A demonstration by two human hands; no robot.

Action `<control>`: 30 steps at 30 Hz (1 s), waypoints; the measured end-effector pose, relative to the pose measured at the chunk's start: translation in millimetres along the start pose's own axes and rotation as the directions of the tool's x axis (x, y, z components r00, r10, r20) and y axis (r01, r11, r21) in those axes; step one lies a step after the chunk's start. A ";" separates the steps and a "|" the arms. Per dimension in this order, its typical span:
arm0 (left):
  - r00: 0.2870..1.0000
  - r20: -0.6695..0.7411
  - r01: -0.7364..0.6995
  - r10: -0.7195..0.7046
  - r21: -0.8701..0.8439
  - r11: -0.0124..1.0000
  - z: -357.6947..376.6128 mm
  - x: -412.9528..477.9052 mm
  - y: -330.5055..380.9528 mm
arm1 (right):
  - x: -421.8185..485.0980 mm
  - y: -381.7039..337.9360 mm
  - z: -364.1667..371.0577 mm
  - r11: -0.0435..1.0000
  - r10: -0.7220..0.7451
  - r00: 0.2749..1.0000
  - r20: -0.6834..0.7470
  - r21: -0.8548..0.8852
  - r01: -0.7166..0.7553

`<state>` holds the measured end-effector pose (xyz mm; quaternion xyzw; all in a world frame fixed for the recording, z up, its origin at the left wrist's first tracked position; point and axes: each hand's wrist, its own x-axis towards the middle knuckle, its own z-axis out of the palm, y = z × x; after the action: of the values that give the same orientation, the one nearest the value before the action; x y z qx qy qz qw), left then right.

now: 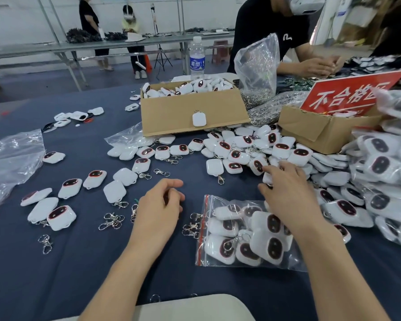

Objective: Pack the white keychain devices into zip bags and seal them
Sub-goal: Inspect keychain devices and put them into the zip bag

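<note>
On the desk (79, 262), our right hand (287, 195) reaches over the filled bag (229, 228) into the pile (236, 154), thumb and fingers (273, 169) pinching 1 device (267, 178) at its near edge. Our left hand (160, 205) hovers left of the bag, fingers loosely curled, holding nothing.
</note>
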<state>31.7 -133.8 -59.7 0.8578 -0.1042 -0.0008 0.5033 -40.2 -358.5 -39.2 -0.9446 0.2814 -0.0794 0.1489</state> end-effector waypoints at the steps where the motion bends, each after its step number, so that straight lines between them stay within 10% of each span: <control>1: 1.000 -0.004 -0.008 0.008 0.008 1.000 0.5 0.2 -0.6 | 0.3 0.7 0.4 1.000 -0.019 1.000 -0.004 -0.014 0.019; 12: 1.000 0.007 -0.021 0.022 -0.052 0.998 0.3 -1.9 -0.3 | 6.8 3.2 -10.9 0.924 -0.071 0.991 -0.118 0.366 0.110; 18: 0.991 0.112 0.117 -0.079 -0.391 0.913 -12.0 1.7 22.0 | 2.3 -27.6 -21.4 0.445 -0.230 0.969 -0.092 0.876 0.188; 30: 0.991 0.130 0.089 0.005 -0.707 0.701 -17.2 -3.9 55.6 | -16.1 -69.0 -6.1 0.298 -0.525 0.850 -0.038 0.928 0.226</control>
<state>19.8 -144.5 -3.6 0.5977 -0.1069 -0.1049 0.7876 -19.9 -296.0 -12.0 -0.7463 -0.0639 -0.1209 0.6514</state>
